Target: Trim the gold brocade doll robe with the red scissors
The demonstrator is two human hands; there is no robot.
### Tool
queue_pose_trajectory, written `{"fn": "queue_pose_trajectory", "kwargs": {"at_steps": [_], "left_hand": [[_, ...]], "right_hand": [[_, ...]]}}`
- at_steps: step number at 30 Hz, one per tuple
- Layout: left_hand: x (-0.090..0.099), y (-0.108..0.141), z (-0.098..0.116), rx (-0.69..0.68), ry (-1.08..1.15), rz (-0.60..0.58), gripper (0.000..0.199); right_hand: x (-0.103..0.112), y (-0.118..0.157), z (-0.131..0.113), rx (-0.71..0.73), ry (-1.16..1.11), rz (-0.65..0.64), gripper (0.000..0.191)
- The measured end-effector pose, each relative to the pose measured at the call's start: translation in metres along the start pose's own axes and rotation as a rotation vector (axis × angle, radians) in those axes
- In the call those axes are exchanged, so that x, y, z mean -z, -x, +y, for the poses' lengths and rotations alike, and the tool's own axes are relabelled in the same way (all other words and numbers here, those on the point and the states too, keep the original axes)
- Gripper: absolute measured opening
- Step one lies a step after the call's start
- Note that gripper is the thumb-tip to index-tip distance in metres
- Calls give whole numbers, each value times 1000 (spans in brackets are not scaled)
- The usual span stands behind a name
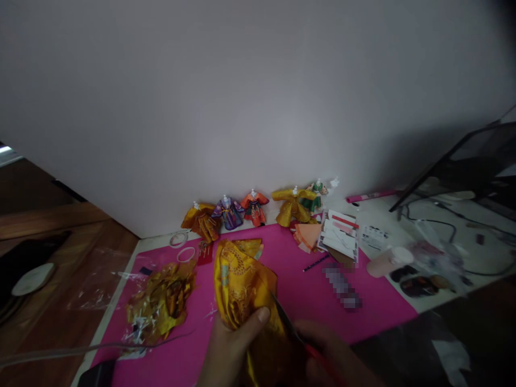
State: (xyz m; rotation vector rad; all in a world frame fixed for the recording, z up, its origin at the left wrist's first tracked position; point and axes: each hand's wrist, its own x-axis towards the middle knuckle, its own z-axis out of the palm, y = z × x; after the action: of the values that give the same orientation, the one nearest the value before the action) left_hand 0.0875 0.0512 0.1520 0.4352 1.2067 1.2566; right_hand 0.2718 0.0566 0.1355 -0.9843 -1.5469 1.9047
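My left hand point(234, 349) grips a piece of golden-yellow fabric point(252, 277) with a dragon pattern, its thumb pressed on the front. The fabric is bunched and hangs over the pink mat point(298, 301). At the lower right my right hand point(330, 349), dark and blurred, is closed round red-handled scissors point(288, 322). Their dark blade touches or lies close against the right edge of the fabric; whether it cuts in I cannot tell. Left of my hands, a heap of golden fabric scraps point(169, 295) lies on the mat with clear plastic.
Several miniature robes on small stands, among them a red one point(253, 207), line the wall. To the right are papers point(341, 234), a pencil point(316, 263), a pale bottle point(389, 262) and cables point(435, 207). A blurred cord point(92, 349) crosses the lower left.
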Motion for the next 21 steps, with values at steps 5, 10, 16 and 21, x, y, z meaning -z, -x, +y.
{"fn": "queue_pose_trajectory", "kwargs": {"at_steps": [5, 10, 16, 21], "left_hand": [[0, 1, 1, 3, -4, -23, 43], [1, 1, 1, -5, -6, -32, 41], [3, 0, 0, 7, 7, -69, 42], [4, 1, -1, 22, 61, -25, 48]], "right_hand": [[-4, -2, -5, 34, -35, -15, 83], [-2, -1, -10, 47, -2, -45, 79], [0, -5, -11, 32, 17, -75, 83], [-10, 8, -10, -11, -101, 38, 81]]}}
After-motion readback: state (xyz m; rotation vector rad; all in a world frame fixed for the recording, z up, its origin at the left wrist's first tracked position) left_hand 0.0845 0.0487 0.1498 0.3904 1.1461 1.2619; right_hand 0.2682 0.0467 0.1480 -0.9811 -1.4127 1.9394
